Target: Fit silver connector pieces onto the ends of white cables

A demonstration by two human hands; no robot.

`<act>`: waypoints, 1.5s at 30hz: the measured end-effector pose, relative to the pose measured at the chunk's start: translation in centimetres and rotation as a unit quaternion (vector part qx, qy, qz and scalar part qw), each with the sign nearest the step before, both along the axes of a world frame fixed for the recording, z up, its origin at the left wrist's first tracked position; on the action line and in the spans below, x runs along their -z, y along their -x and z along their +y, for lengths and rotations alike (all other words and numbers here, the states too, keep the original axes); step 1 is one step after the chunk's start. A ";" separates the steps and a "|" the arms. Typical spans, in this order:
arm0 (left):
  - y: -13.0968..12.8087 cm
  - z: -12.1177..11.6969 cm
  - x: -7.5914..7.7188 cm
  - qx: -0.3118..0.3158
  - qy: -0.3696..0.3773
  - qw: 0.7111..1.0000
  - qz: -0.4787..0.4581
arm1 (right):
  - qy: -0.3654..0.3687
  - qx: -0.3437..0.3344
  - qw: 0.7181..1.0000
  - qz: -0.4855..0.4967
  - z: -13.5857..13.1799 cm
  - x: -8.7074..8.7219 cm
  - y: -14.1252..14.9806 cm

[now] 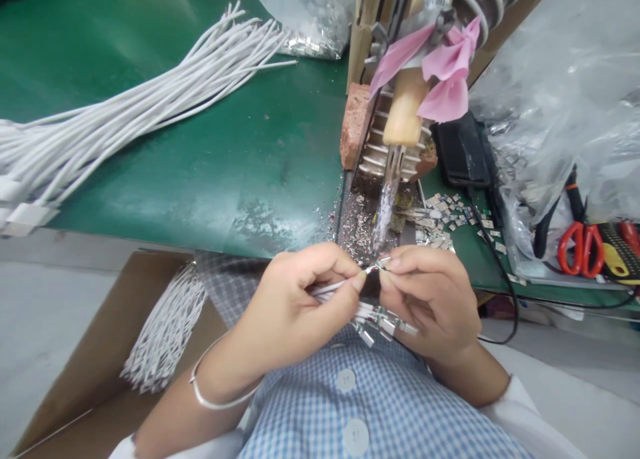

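My left hand [300,306] is closed, pinching a white cable [327,290] near its stripped end between thumb and forefinger. Opposite it, my right hand [437,299] holds a small metal connector [383,262] in its fingertips, right at the wire ends. Whether wire and connector are joined, I cannot tell. Below the fingers hangs a bundle of cable ends with metal connectors [385,322], partly hidden by my left hand. Just beyond the fingertips, the tip of a wooden-handled soldering iron [403,119] points down toward me, clamped in place with pink cloth tied round it.
White cables [165,102] lie in a bunch on the green table [225,179]. Loose connectors [450,212] are scattered right of a solder-specked tray [357,222]. Further right are red-handled scissors [580,249] and plastic bags [565,79]. A cardboard box [95,339] with cables stands lower left.
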State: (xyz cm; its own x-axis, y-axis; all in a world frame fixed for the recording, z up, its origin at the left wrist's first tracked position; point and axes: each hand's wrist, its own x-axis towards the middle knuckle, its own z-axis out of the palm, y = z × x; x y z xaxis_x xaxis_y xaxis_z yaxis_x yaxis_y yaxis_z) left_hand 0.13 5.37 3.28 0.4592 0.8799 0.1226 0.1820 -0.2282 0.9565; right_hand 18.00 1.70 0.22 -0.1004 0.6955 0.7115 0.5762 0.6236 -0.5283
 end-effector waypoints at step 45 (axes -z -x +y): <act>0.3 -1.9 -0.6 0.027 0.010 0.999 0.040 | 0.140 -0.089 0.971 0.174 -1.9 -0.1 -0.7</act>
State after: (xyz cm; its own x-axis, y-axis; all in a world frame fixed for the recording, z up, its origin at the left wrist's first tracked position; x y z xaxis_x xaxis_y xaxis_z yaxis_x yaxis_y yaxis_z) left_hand -0.19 3.44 3.91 0.5137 0.8554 0.0668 0.2457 -0.2212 0.9438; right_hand 18.66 -0.19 0.30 -0.0240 0.8604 0.5091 0.2296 0.5004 -0.8348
